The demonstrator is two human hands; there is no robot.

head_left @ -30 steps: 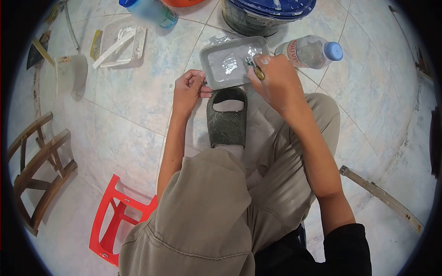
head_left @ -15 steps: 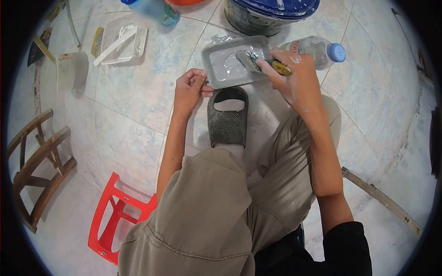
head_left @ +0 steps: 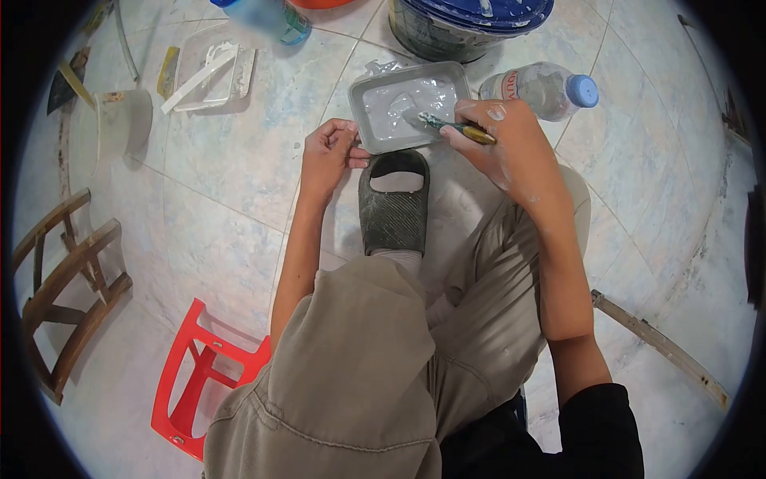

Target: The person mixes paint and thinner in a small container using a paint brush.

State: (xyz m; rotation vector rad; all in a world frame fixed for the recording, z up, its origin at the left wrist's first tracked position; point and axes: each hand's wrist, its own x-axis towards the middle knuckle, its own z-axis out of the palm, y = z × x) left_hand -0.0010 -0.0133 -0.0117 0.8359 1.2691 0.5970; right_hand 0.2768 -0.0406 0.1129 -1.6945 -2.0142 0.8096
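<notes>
The right hand (head_left: pixel 511 140) is closed around a slim tool (head_left: pixel 435 121) with a dark green shaft and a yellowish handle end, thumb on the near side and fingers over the far side. The tool's working end lies in the grey mix (head_left: pixel 391 132) inside a shallow rectangular tray (head_left: pixel 403 146) (that tip is coated and sunk, so its shape is hard to make out). Part of the handle is covered by the fingers. Its long axis runs mostly left to right on a slant: the working end points left and slightly away from the person, the handle end right and a little nearer. The tray's own long side also runs left to right, its right end angled slightly away.

The left hand (head_left: pixel 325 160), fingers bent with a small gap between them and the thumb, is at the tray's near left corner; whether it grips or merely touches the wall, I cannot tell.

The tray is on the tiled floor (head_left: pixel 223 160), just beyond the toe of a dark slipper (head_left: pixel 393 219). Right of it lies a clear bottle (head_left: pixel 542 84), cap to the right, its base end partly hidden by the right hand. Behind, the picture's top edge cuts off a blue-lidded bucket (head_left: pixel 431 40) and a blue bottle (head_left: pixel 294 28) (the latter partly blurred). The trouser leg hides part of a red plastic frame (head_left: pixel 173 363).
</notes>
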